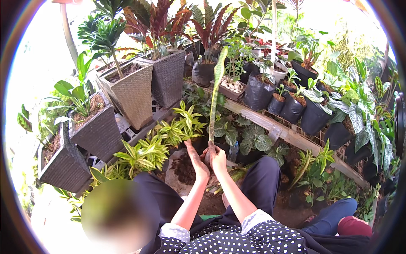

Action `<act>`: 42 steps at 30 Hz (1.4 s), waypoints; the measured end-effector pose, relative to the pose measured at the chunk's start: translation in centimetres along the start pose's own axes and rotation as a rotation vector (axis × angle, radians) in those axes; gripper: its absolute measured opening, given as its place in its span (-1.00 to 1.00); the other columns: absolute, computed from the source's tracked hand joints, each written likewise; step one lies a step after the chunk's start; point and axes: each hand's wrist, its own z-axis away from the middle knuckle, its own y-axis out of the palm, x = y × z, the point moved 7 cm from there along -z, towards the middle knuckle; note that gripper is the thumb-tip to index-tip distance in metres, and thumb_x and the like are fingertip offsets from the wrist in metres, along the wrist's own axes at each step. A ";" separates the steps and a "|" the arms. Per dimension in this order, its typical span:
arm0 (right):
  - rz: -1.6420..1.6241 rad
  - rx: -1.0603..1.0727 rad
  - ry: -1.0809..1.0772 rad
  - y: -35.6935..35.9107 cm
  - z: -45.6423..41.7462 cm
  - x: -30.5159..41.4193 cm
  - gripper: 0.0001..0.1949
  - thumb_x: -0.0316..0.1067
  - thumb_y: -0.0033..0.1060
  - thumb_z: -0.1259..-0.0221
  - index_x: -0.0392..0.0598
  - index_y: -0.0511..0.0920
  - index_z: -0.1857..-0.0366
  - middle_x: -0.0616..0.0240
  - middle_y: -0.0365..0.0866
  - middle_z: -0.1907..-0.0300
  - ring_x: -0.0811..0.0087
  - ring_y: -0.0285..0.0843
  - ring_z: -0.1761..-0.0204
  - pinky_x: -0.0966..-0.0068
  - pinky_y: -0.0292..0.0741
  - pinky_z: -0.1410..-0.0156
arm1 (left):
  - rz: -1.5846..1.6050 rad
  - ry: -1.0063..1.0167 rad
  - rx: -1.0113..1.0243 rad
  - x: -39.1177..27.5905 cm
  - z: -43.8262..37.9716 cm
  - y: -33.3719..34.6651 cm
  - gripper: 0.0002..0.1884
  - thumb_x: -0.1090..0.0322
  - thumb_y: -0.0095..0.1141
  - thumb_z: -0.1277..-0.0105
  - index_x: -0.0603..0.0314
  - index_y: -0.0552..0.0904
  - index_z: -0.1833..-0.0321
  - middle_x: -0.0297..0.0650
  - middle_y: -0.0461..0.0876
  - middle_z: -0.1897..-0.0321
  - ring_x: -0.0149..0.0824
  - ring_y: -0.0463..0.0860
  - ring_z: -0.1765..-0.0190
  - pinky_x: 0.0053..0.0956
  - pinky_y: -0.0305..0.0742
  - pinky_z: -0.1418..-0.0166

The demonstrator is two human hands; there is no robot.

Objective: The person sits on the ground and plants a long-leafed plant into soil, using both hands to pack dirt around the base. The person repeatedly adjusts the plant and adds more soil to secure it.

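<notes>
A tall, upright snake plant leaf (pixel 216 85) rises in front of me, its lower end dark with soil. My right hand (pixel 218 160) is wrapped around its base. Beside it, my left hand (pixel 197 162) is soil-stained, with its fingers stretched out and its palm turned toward the leaf base. Something dark and rounded shows between the two hands, mostly hidden by them. Just left of my hands, dark loose soil (pixel 184 168) lies in a pale bag (pixel 171 181). Green cut leaves or stalks (pixel 236 174) lie by my right knee.
Textured planters (pixel 130 95) stand along the left. A metal rail (pixel 263 117) slants across the right, below black plastic plant bags (pixel 258 92). A plastic bottle (pixel 233 150) stands behind my hands. A person's blurred head (pixel 120 216) is at lower left; a jeans-clad knee (pixel 333 216) is at lower right.
</notes>
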 end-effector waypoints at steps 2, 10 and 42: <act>-0.258 0.049 -0.001 0.6 -0.1 0.4 -0.50 0.10 -0.13 -0.39 -0.19 0.51 0.48 0.34 0.52 0.61 0.55 0.43 0.59 0.62 0.34 0.45 | 0.108 -0.104 -0.170 0.8 0.1 -1.8 -0.36 -0.02 -0.27 -0.43 0.11 0.00 -0.48 -0.14 0.07 -0.46 -0.22 -0.05 -0.51 -0.31 -0.08 -0.49; -0.282 0.219 0.005 1.9 0.2 3.7 -0.44 0.17 -0.12 -0.35 -0.23 0.52 0.47 0.06 0.64 0.37 0.31 0.61 0.25 0.46 0.45 0.02 | 1.147 -0.765 0.254 2.5 1.3 2.0 -0.61 -0.02 -0.28 -0.38 0.09 0.53 0.16 -0.23 0.58 0.05 -0.20 0.52 -0.09 -0.24 0.37 -0.23; -0.323 0.364 -0.046 4.1 0.8 3.8 -0.80 -0.29 0.07 -0.33 -0.24 0.47 0.22 0.25 0.53 0.37 0.42 0.56 0.31 0.45 0.53 0.10 | 0.852 -0.909 -0.116 1.5 2.4 -0.7 -0.51 -0.12 -0.23 -0.29 0.12 0.44 -0.03 -0.09 0.48 -0.10 -0.12 0.45 -0.18 -0.14 0.27 -0.30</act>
